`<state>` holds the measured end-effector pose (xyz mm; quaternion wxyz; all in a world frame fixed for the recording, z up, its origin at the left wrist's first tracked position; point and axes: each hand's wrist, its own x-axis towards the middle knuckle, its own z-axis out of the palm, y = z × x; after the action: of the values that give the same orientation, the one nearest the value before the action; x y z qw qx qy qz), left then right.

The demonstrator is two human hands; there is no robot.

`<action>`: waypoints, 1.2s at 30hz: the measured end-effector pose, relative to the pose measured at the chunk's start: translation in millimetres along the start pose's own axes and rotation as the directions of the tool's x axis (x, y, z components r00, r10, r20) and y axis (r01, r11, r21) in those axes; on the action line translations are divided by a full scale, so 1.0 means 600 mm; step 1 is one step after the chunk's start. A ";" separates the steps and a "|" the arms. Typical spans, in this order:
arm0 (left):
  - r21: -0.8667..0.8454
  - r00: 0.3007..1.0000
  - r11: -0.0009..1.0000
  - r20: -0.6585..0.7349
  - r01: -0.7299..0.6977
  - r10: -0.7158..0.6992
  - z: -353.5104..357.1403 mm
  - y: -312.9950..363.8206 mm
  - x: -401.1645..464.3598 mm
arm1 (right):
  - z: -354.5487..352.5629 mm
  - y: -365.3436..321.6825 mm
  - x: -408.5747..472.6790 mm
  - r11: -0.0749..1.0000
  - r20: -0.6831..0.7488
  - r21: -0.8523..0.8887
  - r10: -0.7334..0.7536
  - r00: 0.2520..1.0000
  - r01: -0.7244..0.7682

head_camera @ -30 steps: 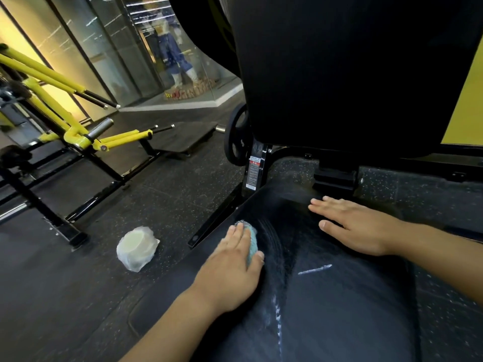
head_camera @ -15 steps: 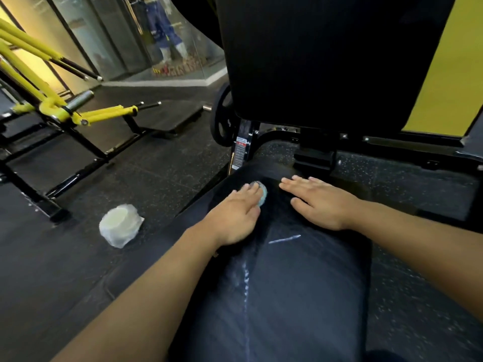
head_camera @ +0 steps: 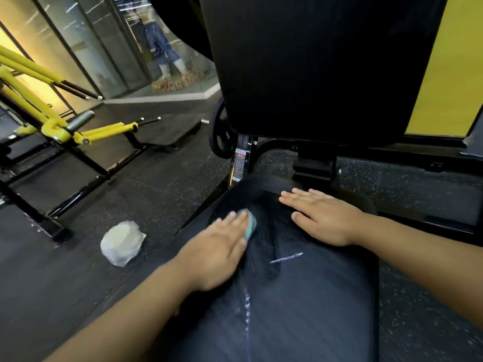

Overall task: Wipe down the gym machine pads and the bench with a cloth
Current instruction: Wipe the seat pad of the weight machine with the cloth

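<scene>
- Dark speckled rubber floor (head_camera: 136,194) surrounds the black seat pad (head_camera: 300,309) we lean over; this pad serves as our worktop, streaked with pale wipe marks down its middle.
- Nearest to us, our left hand (head_camera: 217,252) lies palm down on the pad's left part, blurred by motion, fingers straight and pressing the blue-green cloth (head_camera: 250,226), which peeks out under the fingertips.
- Risk 1, in our judgement: the cloth is bunched small and only pressed, not gripped, so a fast stroke could let it slip out and leave bare skin rubbing the pad.
- Risk 2: the strokes run close to the pad's left edge, so a long push could carry the cloth off onto the floor.
- Slightly farther, our right hand (head_camera: 321,218) rests flat on the pad, fingers straight and together, holding nothing, bracing us; it covers a patch that could go unwiped.
- Beside the pad on the floor sits a white wrapped bundle (head_camera: 122,242), well apart from both hands.
- Farther back rises the upright back pad (head_camera: 313,69), which looks unwiped as far as we can tell.
- Farthest left stands a yellow-framed machine (head_camera: 52,121).
</scene>
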<state>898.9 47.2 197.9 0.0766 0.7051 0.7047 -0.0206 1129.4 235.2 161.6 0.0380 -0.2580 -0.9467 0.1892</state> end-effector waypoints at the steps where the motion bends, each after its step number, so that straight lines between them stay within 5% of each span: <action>1: -0.024 0.999 0.999 -0.007 0.046 -0.047 0.001 -0.013 0.035 | -0.002 0.000 0.000 1.000 -0.003 0.006 0.001 1.000 -0.001; 6: -0.191 0.995 0.977 -0.009 0.092 -0.096 0.003 -0.013 0.126 | -0.001 0.000 0.001 1.000 -0.007 0.001 0.007 1.000 -0.007; 13: -0.215 0.961 0.940 0.018 -0.264 0.274 0.003 0.062 -0.027 | 0.001 0.001 0.000 1.000 -0.016 0.013 0.008 1.000 -0.008; 17: -0.177 0.927 0.922 0.092 -0.344 0.363 -0.009 0.065 -0.111 | 0.000 -0.002 -0.001 1.000 -0.014 0.012 0.010 1.000 -0.009; 26: -0.143 0.997 0.989 -0.056 0.044 -0.052 -0.004 -0.043 0.080 | 0.002 -0.001 -0.001 1.000 -0.013 0.000 0.022 1.000 -0.022; 30: -0.208 0.990 0.974 -0.082 0.093 -0.112 0.006 -0.024 0.126 | 0.003 0.002 0.000 1.000 -0.012 0.000 0.025 1.000 -0.025; 36: -0.275 0.968 0.928 -0.045 -0.251 0.249 0.003 0.037 0.017 | 0.005 0.004 0.002 1.000 -0.023 0.000 0.021 1.000 -0.021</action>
<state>921.5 57.2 196.6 0.1737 0.7713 0.6054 0.0917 1129.2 236.4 157.7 0.0467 -0.2701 -0.9434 0.1868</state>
